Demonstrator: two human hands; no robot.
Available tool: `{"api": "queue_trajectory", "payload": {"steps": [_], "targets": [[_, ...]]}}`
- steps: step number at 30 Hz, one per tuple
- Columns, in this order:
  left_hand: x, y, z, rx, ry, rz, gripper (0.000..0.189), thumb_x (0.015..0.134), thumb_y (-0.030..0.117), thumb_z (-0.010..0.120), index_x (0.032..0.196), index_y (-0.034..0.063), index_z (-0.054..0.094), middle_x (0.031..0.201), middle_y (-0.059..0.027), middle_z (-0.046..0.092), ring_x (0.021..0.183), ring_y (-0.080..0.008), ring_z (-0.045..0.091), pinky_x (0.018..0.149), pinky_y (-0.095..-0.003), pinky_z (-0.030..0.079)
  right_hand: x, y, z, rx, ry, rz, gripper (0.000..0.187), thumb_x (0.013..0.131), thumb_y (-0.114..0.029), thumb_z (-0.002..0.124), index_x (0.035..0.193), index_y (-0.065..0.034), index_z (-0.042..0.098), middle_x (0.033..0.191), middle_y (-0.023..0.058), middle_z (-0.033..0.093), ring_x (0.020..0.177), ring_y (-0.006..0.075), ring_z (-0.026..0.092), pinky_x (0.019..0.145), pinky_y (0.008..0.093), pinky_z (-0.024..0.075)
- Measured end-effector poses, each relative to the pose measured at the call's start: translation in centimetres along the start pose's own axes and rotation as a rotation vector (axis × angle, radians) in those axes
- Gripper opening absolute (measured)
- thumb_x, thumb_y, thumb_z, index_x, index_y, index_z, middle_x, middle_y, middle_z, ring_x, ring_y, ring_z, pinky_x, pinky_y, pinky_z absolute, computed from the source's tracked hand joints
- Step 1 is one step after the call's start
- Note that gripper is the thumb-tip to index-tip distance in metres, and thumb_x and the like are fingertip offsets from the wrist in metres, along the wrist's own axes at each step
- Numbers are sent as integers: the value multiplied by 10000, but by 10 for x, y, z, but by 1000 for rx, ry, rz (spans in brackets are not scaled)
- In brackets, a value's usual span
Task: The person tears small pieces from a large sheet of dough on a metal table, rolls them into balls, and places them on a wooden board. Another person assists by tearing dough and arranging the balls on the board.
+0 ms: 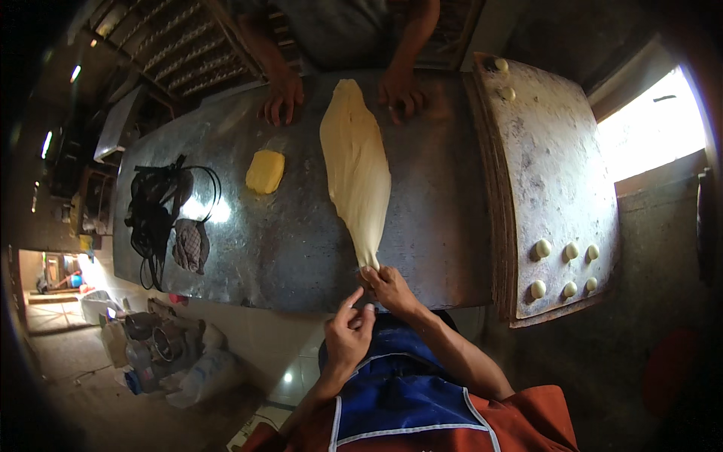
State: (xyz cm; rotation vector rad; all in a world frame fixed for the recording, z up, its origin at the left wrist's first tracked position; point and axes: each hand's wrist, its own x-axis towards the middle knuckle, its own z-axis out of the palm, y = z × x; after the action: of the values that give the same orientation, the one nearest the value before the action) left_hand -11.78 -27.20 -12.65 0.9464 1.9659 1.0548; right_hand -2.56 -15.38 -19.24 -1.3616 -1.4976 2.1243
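Observation:
A long sheet of pale dough (358, 158) stretches over the dark metal tabletop (299, 237), wide in the middle and narrowed at its near end. That narrow end is bunched in the fingers of my right hand (392, 289), at the table's near edge. My left hand (349, 336) hovers just left of it, thumb and forefinger apart, the other fingers curled, with nothing visible in it. Left of the dough lies a yellow block of fat or dough (265, 172).
Across the table, another person's hands (285, 96) flank the dough's far end. To the right, stacked baking sheets (556, 169) carry several small dough balls (543, 248). Black straps (155, 203) and a checked cloth (191, 246) lie at left. Pots and bags (169, 344) stand on the floor.

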Motion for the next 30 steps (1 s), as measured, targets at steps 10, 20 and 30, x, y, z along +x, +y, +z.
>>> {"api": "queue_trajectory", "payload": {"steps": [10, 20, 30], "targets": [[98, -29, 46, -1338, -607, -930, 297, 1061, 306, 518, 802, 165, 483, 606, 62, 341, 480, -87, 333, 587, -243, 445, -108, -28, 1, -700, -13, -463, 117, 1002, -106, 582, 931, -13, 587, 853, 200, 652, 785, 401, 662, 699, 493, 529], [85, -94, 9, 218, -387, 227, 288, 1023, 187, 531, 1166, -56, 586, 1022, -320, 650, 944, -475, 671, 877, -577, 521, 56, -63, 25, 154, -470, -497, 468, 930, -102, 734, 1373, -37, 601, 1176, 90, 692, 1054, 182, 669, 959, 335, 542], [81, -3, -118, 304, -408, 653, 181, 1000, 171, 569, 1096, 28, 625, 962, -119, 604, 1065, -293, 605, 1121, -544, 339, -18, -32, 3, -295, 50, -524, 307, 959, -40, 658, 1263, -32, 704, 1238, 201, 695, 1156, 321, 668, 1030, 404, 499]]}}
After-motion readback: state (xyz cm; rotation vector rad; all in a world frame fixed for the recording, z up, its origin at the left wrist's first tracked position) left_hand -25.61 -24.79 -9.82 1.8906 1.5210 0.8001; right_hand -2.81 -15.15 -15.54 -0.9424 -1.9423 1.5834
